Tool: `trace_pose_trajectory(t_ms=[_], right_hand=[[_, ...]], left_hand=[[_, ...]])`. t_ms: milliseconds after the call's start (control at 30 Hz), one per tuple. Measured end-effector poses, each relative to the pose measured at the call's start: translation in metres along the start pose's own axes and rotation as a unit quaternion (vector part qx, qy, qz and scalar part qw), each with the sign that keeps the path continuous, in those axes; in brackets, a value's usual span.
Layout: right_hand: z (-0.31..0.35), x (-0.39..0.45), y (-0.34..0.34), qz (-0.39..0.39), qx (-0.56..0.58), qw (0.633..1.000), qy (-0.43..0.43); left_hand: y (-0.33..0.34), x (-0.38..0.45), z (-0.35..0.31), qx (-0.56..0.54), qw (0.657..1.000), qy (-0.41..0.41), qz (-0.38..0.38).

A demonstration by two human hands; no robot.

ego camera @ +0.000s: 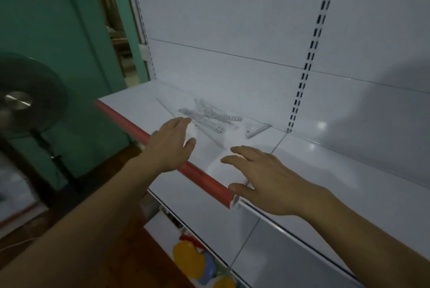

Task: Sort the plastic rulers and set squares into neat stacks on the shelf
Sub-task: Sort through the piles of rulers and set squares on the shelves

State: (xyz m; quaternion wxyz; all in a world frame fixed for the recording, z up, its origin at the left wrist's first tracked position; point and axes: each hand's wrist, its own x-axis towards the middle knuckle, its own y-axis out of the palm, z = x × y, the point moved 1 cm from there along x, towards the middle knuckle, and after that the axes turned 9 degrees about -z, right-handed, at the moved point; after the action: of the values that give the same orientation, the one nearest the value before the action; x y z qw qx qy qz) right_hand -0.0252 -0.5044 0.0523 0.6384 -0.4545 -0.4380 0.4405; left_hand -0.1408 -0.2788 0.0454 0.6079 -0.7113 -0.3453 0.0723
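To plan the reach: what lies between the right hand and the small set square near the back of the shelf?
In the head view, only bare white shelf lies between the right hand and the small set square.

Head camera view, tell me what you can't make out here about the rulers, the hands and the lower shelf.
- Clear rulers and set squares: overlapping and see-through, so their count and markings are unreadable.
- Left hand: fingertips reach the pile's edge; contact unclear through blur.
- Coloured plastic items: on the lower shelf, cut off by the frame's bottom edge.
- Fan: blurred, cut by the left edge.
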Motion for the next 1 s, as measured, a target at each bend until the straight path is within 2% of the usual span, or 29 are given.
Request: trace_pose_trajectory(t_ms=[300, 433, 600, 700, 867, 1000], right_hand=[[-0.045, 0.124, 0.017, 0.020, 0.002, 1.000, -0.003], [-0.061, 0.167, 0.026, 0.019, 0.003, 0.999, 0.032], [-0.078, 0.206, 0.044, 0.000, -0.010, 0.995, 0.101], [-0.083, 0.223, 0.050, 0.009, -0.041, 0.988, 0.150], [-0.079, 0.244, 0.051, -0.002, -0.040, 0.958, 0.284], [-0.074, 0.252, 0.058, -0.054, -0.020, 0.933, 0.356]], left_hand=[[0.024, 0.103, 0.061, -0.002, 1.000, -0.009, 0.015], [0.041, 0.143, 0.083, -0.026, 0.999, 0.005, 0.037], [0.071, 0.190, 0.102, -0.053, 0.990, 0.102, 0.077], [0.086, 0.213, 0.109, -0.086, 0.973, 0.180, 0.115], [0.097, 0.249, 0.114, -0.148, 0.939, 0.277, 0.140], [0.108, 0.266, 0.112, -0.166, 0.913, 0.336, 0.161]])
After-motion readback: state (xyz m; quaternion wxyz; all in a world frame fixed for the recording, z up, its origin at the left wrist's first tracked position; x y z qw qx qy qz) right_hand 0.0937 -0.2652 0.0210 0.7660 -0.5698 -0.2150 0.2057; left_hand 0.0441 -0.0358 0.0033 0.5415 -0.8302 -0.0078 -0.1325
